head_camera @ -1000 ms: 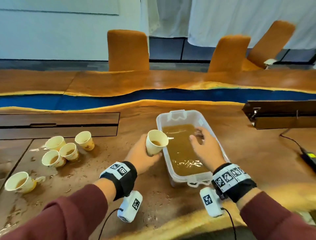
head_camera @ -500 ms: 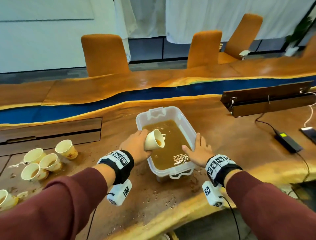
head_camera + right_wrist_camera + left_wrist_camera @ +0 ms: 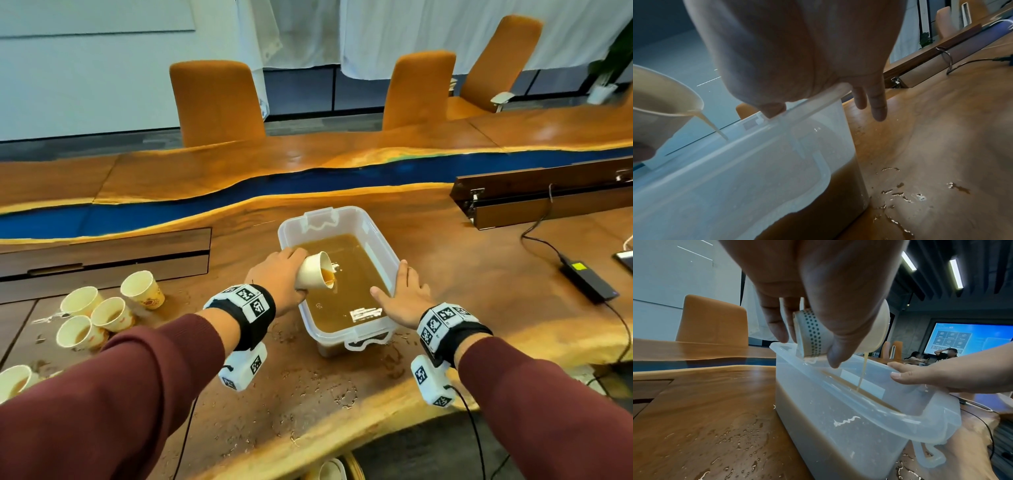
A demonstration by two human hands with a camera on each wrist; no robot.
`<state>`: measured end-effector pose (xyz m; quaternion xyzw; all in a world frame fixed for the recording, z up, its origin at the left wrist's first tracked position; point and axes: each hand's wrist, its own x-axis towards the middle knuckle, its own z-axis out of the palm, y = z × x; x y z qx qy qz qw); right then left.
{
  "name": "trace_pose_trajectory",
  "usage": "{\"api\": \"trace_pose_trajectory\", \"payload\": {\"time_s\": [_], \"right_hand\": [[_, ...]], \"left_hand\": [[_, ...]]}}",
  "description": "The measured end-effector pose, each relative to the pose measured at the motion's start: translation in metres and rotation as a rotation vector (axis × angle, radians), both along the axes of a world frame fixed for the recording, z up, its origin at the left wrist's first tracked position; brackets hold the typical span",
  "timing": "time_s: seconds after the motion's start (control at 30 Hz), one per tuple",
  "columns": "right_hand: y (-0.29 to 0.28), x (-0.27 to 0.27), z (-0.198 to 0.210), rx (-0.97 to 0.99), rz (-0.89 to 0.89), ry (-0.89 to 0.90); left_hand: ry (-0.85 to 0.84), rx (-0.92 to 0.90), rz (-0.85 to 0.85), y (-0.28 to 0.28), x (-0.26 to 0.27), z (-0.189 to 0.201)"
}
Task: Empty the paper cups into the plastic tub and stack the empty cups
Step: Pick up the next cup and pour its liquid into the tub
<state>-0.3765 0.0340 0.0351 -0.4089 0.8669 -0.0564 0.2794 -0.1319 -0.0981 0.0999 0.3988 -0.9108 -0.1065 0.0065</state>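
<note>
My left hand [image 3: 281,277] grips a paper cup [image 3: 315,274] tipped on its side over the clear plastic tub [image 3: 373,226]. A thin stream of brown liquid [image 3: 862,373] runs from the cup's rim [image 3: 692,104] into the tub, which holds brown liquid [image 3: 342,281]. My right hand [image 3: 404,294] rests with straight fingers on the tub's right rim [image 3: 818,100], thumb inside the edge. Several other paper cups [image 3: 99,315] with brown liquid stand on the table at the left, and one more cup [image 3: 13,380] is at the far left edge.
The wooden table [image 3: 308,404] is wet with brown splashes around the tub. A black power adapter [image 3: 587,279] with its cable lies to the right, below a dark wooden box [image 3: 548,195]. Orange chairs [image 3: 215,102] stand beyond the table. Another cup [image 3: 330,471] shows below the table's edge.
My left hand has tipped the cup further over the tub and liquid now pours out. My right hand moved from over the tub onto its right rim.
</note>
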Motion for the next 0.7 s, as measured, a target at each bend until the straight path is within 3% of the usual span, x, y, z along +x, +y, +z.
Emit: {"api": "trace_pose_trajectory", "payload": {"time_s": [0.7], "right_hand": [[0.0000, -0.0004, -0.0019, 0.012, 0.020, 0.037]], "left_hand": [[-0.026, -0.053, -0.053, 0.0008, -0.0044, 0.0082]]}}
